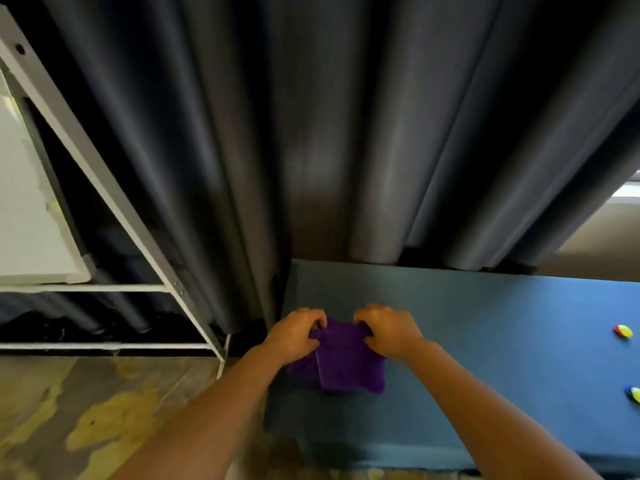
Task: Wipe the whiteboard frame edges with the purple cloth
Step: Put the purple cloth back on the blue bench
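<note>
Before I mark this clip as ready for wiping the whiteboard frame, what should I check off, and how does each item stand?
1. Purple cloth in hand: ok, left hand and right hand both pinch its top edge.
2. Cloth lifted off the blue table: not ok, it lies there.
3. Cloth folded for wiping: cannot tell.
4. Whiteboard frame in view: ok, at left.
5. Cloth touching the frame: not ok, well apart.

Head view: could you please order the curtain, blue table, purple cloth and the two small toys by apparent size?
1. Curtain
2. Blue table
3. Purple cloth
4. Two toys: alike, partly cut off, unranked.
</note>
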The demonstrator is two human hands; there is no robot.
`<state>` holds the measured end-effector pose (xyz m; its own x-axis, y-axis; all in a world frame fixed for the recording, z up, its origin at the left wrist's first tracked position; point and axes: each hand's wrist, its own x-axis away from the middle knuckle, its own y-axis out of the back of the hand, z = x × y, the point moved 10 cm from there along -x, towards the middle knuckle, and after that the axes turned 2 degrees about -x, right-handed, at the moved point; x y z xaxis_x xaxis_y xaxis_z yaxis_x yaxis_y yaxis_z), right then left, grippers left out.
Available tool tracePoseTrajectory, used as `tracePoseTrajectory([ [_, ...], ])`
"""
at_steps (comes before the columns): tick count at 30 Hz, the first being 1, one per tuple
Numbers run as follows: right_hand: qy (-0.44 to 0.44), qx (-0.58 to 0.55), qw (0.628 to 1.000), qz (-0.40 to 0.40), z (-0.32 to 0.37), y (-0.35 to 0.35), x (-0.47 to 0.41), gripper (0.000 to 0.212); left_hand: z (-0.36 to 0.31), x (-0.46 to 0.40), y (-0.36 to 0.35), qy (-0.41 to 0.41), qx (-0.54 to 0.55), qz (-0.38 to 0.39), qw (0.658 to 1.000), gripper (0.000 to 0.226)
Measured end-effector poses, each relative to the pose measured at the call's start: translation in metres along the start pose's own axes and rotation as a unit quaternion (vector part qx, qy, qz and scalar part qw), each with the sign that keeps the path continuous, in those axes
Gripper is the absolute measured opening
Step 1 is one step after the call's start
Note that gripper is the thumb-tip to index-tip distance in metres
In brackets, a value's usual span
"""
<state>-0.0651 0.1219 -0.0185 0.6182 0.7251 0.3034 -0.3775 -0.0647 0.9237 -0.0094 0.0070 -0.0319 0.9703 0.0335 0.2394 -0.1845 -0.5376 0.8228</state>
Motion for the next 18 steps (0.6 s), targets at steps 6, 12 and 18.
tracePoseTrajectory([
  [6,-0.035,-0.027,0.999,0.016,-0.015,-0.041,-0.002,0.028,0.013,-0.004,-0.033,0.013,0.001,0.018,1.0,0.026],
  [12,-0.068,-0.049,0.996,0.016,-0.02,-0.079,0.006,0.034,0.025,0.003,-0.063,0.026,-0.01,0.032,0.999,0.028],
  [18,-0.089,-0.056,0.994,0.037,-0.019,-0.097,0.011,0.04,0.035,0.009,-0.081,0.044,-0.013,0.056,0.997,0.03],
])
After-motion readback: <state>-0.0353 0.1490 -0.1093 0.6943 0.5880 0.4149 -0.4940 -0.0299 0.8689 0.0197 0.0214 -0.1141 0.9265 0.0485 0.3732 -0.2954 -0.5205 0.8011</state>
